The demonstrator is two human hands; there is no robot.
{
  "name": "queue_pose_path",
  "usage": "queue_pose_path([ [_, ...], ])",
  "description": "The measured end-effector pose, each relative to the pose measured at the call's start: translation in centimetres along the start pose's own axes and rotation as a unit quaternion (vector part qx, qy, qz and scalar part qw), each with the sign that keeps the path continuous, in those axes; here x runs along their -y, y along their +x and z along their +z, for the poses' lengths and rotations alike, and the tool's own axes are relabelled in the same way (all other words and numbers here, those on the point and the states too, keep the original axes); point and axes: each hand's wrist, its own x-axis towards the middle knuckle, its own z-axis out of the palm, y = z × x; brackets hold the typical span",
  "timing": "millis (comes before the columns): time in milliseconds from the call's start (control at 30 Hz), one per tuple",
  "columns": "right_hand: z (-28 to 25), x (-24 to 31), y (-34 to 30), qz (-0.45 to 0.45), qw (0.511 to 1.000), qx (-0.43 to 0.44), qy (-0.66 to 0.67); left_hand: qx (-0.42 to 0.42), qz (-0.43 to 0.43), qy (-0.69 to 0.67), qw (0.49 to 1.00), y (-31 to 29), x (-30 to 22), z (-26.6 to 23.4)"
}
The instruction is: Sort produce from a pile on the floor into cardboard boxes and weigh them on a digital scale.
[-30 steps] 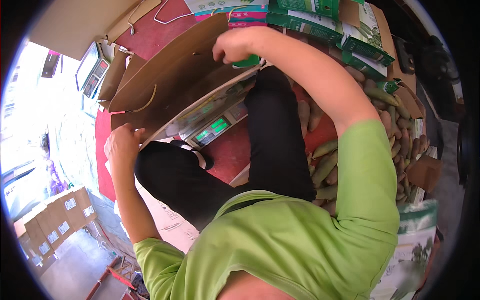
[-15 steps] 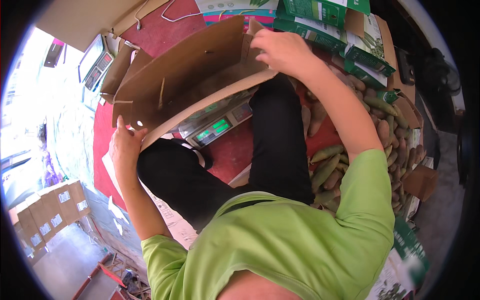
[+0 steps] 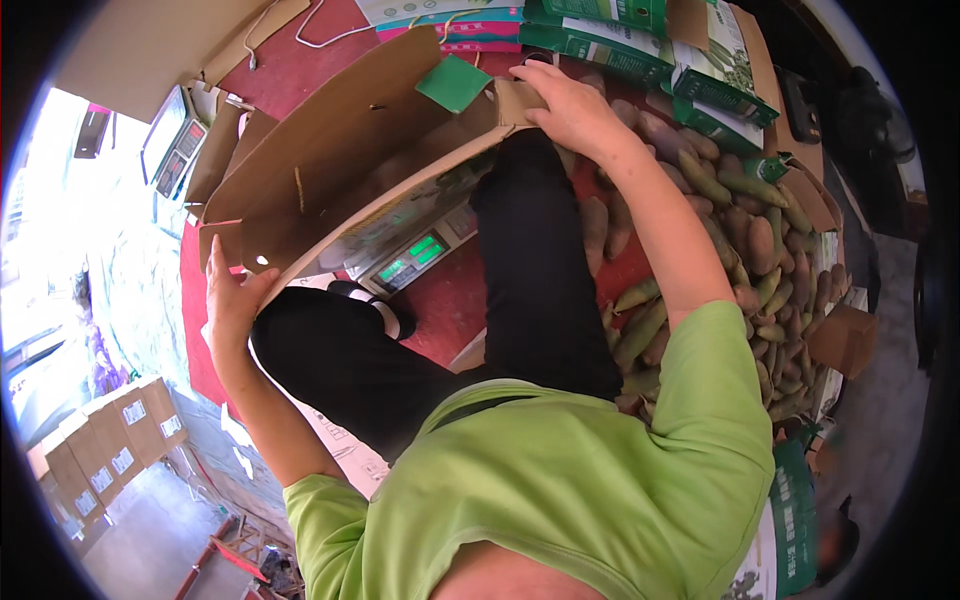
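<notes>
An open cardboard box [image 3: 330, 165], brown inside, stands tilted in front of my knees with its opening toward me. My left hand [image 3: 236, 305] grips its left end, thumb on the near edge and fingers along the small end flap. At the opposite end my right hand [image 3: 575, 108] is closed over the right end flap, with some fingertips hidden. A green flap [image 3: 455, 84] leans over the box's far right part. Below the near wall, a digital scale [image 3: 410, 262] with lit green displays shows, partly covered by the box.
Heaped sweet-potato-like roots and long green pods [image 3: 745, 230] lie to my right. Green printed cartons [image 3: 610, 50] are stacked beyond them. A second scale [image 3: 178, 145] stands at the far left; several brown boxes [image 3: 115, 440] line the lower left. Red cloth [image 3: 440, 315] lies under the scale.
The green flap has come into sight at the box's far right. My right hand has shifted at that end, and the view has moved slightly. Both hands still hold the box.
</notes>
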Motion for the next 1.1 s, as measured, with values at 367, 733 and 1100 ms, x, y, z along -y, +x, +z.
queue_pose_path([
  [367,5.2,-9.0,-12.1,0.176,0.944,-0.180,0.211,0.025,0.066,-0.238,0.969,-1.5,-1.3,1.3],
  [733,17.4,-13.5,-32.0,0.421,0.886,0.180,-0.071,-0.063,0.081,-0.262,0.960,-3.1,-1.6,2.2],
  [1100,24.3,-19.6,-35.3,0.490,0.815,0.286,0.121,-0.101,0.099,-0.242,0.960,-4.5,-2.0,2.7],
])
